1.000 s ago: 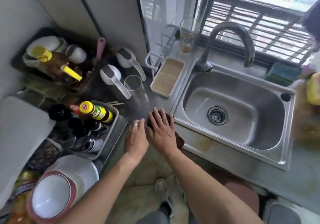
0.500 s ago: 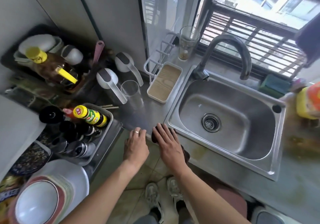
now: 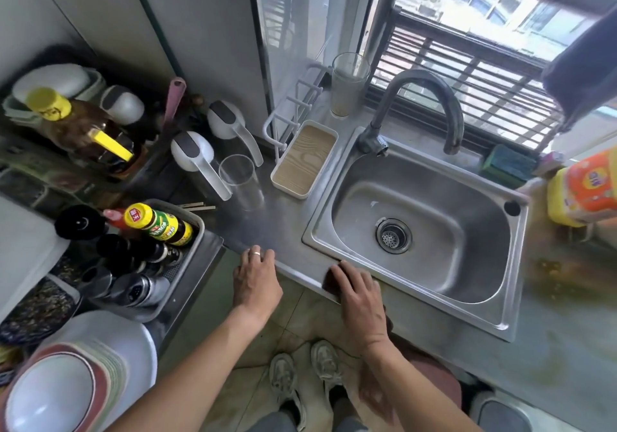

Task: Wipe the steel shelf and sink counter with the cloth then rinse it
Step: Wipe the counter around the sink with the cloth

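My right hand presses flat on a dark brown cloth at the front edge of the steel counter, right by the near-left corner of the sink. Most of the cloth is hidden under the palm. My left hand, with a ring on one finger, rests its fingertips on the counter's front edge a little to the left and holds nothing. The curved tap stands behind the sink, with no water running.
A clear glass, two white scoops and a white tray with a wood-grain bottom stand on the counter behind my hands. A grey tray of sauce bottles sits left. Stacked bowls lie lower left; a detergent bottle far right.
My right hand has slid the cloth rightward along the counter's front edge toward the sink corner. My left hand stayed at the edge, so the hands are now farther apart.
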### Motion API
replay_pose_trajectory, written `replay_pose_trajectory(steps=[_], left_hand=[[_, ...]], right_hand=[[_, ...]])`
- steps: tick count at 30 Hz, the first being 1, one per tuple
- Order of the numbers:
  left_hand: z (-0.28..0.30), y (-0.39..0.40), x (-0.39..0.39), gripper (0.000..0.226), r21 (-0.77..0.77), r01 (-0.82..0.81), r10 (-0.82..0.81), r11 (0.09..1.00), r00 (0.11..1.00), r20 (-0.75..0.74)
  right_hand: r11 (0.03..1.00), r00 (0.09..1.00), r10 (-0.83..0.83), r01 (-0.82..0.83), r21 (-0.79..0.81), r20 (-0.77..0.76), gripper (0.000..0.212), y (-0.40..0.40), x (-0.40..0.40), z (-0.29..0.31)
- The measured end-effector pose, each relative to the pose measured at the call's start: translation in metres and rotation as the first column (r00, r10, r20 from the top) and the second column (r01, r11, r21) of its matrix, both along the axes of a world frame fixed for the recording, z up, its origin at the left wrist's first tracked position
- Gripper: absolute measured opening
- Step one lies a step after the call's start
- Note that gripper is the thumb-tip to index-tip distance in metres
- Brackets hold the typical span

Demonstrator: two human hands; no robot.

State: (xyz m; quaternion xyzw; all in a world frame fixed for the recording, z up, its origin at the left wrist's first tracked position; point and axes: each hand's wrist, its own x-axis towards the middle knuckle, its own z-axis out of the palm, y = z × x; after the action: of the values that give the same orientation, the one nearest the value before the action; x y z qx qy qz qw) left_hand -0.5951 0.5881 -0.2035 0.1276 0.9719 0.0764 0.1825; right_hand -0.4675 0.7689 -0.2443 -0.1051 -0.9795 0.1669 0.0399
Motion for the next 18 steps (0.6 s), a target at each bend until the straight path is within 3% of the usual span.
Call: replay_pose_trajectory(steps=[5, 9, 11, 14, 18], left_hand=[[-0.002, -0.002, -0.001, 0.043, 0.023, -0.001, 0.001, 1.0, 1.0, -0.011], [-0.004, -0.004, 0.0, 0.044, 0.045, -0.005, 0.006, 0.999, 1.0, -0.026], [-0.005, -0.005, 0.001, 0.044, 0.061, -0.011, 0.013, 0.998, 0.999, -0.039], [-0.007, -0.007, 0.004, 0.048, 0.082, -0.014, 0.019, 0.997, 0.998, -0.056], [-0.012, -0.006, 0.016, 0.067, 0.09, -0.047, 0.052, 0.995, 0.997, -0.048]], right_hand=[[0.973, 0.976, -0.184, 0.165, -0.163, -0.113, 0.051, -0.009, -0.067, 0.016], [0.852, 0.931, -0.365, 0.334, -0.402, 0.001, 0.054, -0.036, -0.127, 0.017], [0.815, 0.907, -0.413, 0.407, -0.413, 0.079, 0.051, -0.053, -0.144, 0.014], [0.92, 0.952, -0.298, 0.305, -0.247, 0.067, 0.052, -0.066, -0.138, 0.001], [0.991, 0.999, 0.034, -0.029, -0.132, 0.029, 0.053, -0.045, -0.106, -0.01]])
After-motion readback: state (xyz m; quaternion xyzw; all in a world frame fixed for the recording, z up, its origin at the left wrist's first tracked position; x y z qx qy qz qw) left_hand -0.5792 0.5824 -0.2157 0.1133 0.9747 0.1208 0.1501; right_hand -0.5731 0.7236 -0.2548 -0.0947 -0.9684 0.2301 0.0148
